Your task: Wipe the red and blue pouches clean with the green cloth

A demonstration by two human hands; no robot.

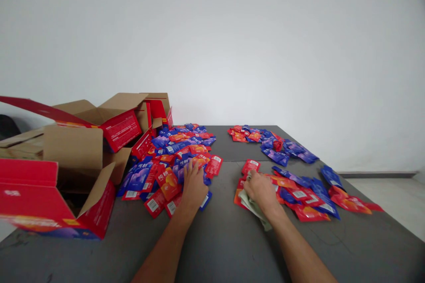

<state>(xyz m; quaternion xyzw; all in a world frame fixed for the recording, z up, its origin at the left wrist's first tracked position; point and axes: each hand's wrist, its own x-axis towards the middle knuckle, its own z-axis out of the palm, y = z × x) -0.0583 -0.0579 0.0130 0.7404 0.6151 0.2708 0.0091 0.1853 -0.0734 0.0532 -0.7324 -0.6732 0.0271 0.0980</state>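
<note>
My left hand (194, 185) lies on the near right side of a heap of red and blue foil pouches (169, 181). Its fingers are stretched out and touch the pouches, with no pouch plainly lifted. My right hand (261, 189) is closed round a pale green cloth (255, 212), which hangs down toward the table below the palm. Just beyond that hand sits a red pouch (250, 166) with a white label. More red and blue pouches (308, 196) spread out to its right, some partly hidden behind the hand.
Open red cartons (86, 212) with brown flaps stand along the left side of the dark grey table (219, 239). Farther back, another group of pouches (275, 146) lies on the right. A pale wall (212, 44) rises behind the table, and floor shows past its right edge.
</note>
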